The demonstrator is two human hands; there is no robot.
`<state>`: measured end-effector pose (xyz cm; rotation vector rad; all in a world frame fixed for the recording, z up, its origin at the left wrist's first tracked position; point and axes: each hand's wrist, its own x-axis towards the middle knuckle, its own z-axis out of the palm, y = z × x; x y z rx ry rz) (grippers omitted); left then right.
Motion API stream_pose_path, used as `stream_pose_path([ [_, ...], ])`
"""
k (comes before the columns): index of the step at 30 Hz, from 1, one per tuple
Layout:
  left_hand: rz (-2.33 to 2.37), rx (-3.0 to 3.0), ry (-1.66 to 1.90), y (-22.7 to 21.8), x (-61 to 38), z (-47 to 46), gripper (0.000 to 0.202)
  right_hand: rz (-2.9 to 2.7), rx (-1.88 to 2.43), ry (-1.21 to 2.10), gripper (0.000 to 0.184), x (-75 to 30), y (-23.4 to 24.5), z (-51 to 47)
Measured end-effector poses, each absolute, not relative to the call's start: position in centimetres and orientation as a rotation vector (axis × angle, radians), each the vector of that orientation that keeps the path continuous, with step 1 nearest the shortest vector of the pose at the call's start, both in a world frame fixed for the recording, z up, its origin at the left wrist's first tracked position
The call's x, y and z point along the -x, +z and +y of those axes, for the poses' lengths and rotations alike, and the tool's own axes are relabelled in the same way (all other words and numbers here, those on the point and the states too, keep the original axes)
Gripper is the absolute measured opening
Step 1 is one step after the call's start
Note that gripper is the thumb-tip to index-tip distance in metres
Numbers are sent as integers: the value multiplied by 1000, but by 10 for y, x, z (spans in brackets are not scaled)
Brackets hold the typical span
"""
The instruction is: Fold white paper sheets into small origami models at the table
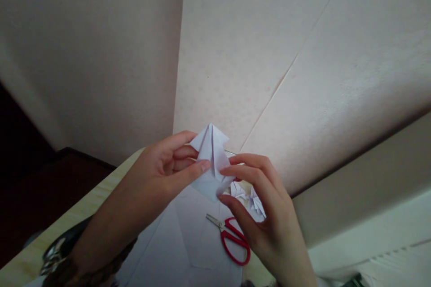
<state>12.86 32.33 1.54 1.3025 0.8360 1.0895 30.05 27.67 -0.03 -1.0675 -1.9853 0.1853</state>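
A folded white paper piece (213,154), with a pointed top and several creased flaps, is held up above the table. My left hand (171,161) grips its left side, the thumb pressed on the front and the fingers behind. At the lower right, my right hand (266,193) has its fingers and thumb around a flap of the same paper, which curls between them. Below the hands, scissors (232,237) with red handles lie on white paper sheets (188,242), blades pointing up and left.
More folded paper pieces (256,204) lie on the table behind my right hand, partly hidden by it. The pale wooden table (84,210) meets a wall corner (175,98) at the back. A dark floor area (40,188) shows at left.
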Motion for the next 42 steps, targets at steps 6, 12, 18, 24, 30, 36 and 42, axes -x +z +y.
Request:
stream_pose_path([
  [6, 802, -1271, 1115, 12, -130, 325, 34, -2024, 1070, 227, 30, -301, -3, 276],
  [12, 777, -1252, 1048, 16, -129, 324, 34, -2020, 1074, 226, 27, -301, -2, 277],
  [18, 692, -1187, 1007, 15, -126, 321, 39, -1968, 1010, 81, 20, -299, 0, 277],
  [24, 630, -1130, 1012, 17, -126, 319, 38, -1947, 966, 23, 19, -299, -1, 275],
  [30, 598, -1076, 1028, 18, -128, 318, 43, -1968, 948, 22, 24, -299, -1, 273],
  [36, 545, -1111, 968, 18, -129, 317, 48, -1875, 949, -19, 19, -296, 1, 272],
  [42, 561, -1106, 969, 19, -127, 316, 67, -1797, 953, -58, 19, -294, 1, 272],
])
